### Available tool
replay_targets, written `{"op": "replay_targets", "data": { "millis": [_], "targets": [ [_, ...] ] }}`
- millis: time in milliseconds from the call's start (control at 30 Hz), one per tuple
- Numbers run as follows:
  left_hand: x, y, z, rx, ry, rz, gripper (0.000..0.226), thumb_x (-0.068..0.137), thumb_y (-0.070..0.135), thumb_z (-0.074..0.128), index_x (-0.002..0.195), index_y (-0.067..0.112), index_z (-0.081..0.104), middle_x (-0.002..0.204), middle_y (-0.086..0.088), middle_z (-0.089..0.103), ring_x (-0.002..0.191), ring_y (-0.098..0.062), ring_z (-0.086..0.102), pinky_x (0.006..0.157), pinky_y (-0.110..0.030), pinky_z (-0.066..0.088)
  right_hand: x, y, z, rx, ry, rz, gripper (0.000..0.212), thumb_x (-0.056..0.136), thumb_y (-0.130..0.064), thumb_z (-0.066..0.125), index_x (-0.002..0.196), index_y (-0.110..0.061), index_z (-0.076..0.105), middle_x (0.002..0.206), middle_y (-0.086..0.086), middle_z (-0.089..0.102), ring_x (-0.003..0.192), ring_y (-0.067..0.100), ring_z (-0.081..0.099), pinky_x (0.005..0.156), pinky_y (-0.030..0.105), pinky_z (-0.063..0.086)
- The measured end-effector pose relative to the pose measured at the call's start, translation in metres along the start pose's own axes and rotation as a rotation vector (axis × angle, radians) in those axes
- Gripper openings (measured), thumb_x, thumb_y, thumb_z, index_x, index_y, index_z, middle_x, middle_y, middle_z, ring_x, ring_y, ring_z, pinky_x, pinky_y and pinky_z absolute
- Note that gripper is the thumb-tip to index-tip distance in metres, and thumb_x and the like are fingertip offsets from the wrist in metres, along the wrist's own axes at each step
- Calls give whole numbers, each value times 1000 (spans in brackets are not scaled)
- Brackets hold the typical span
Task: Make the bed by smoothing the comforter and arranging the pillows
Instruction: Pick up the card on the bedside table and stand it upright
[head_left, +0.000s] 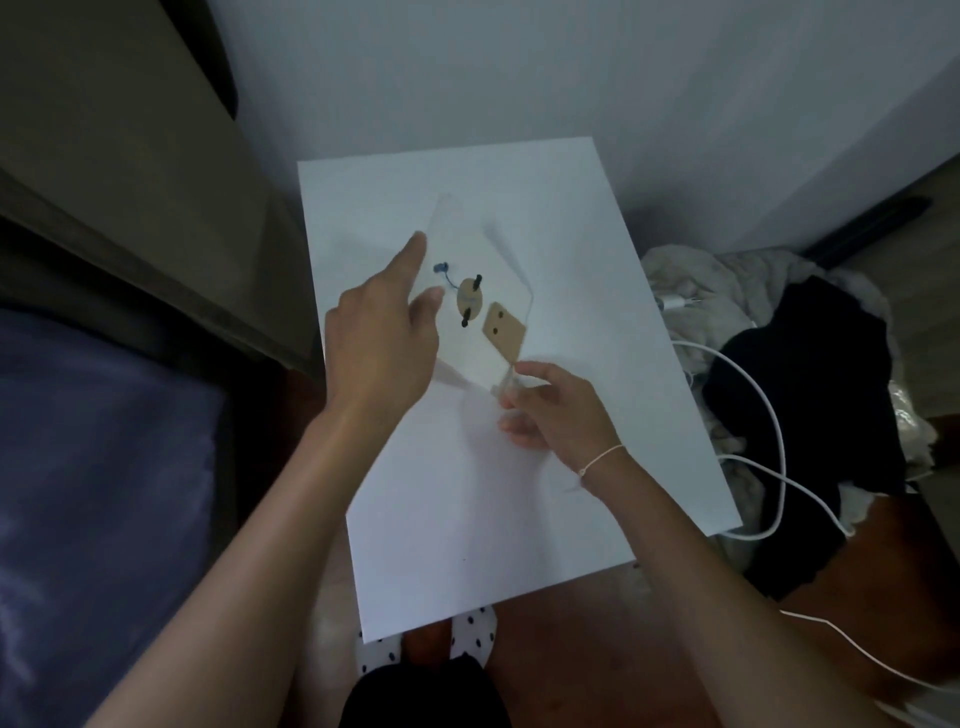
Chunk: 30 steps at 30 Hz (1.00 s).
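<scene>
I look down at a white bedside table (519, 493). Over it I hold a clear plastic bag (480, 291) with small brown tags, black pins and a blue bit inside. My right hand (556, 410) pinches the bag's lower corner between thumb and fingers. My left hand (387, 332) is at the bag's left edge, index finger stretched along it and thumb against its front. At the far left lies the bed with a blue-purple comforter (104, 467) beside a dark headboard (130, 182). No pillow is in view.
A heap of pale and black clothes (795, 364) lies on the floor right of the table, with a white charger cable (769, 441) looping over it. White walls stand behind. My polka-dot socks (467, 639) show on the brown floor below the table.
</scene>
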<state>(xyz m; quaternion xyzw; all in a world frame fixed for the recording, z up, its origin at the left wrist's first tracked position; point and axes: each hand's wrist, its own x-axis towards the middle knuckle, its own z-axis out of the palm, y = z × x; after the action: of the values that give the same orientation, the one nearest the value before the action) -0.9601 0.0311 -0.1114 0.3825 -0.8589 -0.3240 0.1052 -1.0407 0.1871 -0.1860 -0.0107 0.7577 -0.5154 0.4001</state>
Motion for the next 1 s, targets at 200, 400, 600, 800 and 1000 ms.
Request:
{"op": "replay_targets", "data": {
  "millis": [200,400,600,800,1000],
  "targets": [
    [19,-12,4,28,-138,126,48,98,31,49,144,28,37,125,-8,63,114,-30,55,97,-37,40,14,0,-2,-787,232,-502,59,92,-34,58,144,-17,38,140,6,45,125,23,47,98,36,44],
    [32,-18,13,214,-154,356,55,99,24,44,148,11,24,120,-19,55,105,-35,53,90,-42,42,20,-1,5,-960,191,-571,55,97,-30,50,146,-10,35,148,9,38,124,29,51,96,40,47],
    [30,-16,13,320,-233,555,85,89,24,64,150,3,9,159,-13,11,144,-29,20,113,-30,20,23,-7,-1,-1029,264,-655,43,90,-28,61,126,-5,55,116,15,59,99,36,62,84,45,55],
    [24,-4,15,355,-188,648,80,89,14,63,149,0,11,157,-17,14,144,-30,19,113,-29,13,28,-25,-6,-1069,229,-572,43,76,-33,66,109,-10,51,103,6,50,89,26,55,68,35,48],
    [21,-1,22,468,-156,761,85,84,4,69,148,-1,14,156,-20,19,144,-33,21,115,-35,14,28,-36,-20,-1119,48,-446,49,76,-42,62,109,-17,35,81,1,53,69,25,52,63,31,41]
  ]
}}
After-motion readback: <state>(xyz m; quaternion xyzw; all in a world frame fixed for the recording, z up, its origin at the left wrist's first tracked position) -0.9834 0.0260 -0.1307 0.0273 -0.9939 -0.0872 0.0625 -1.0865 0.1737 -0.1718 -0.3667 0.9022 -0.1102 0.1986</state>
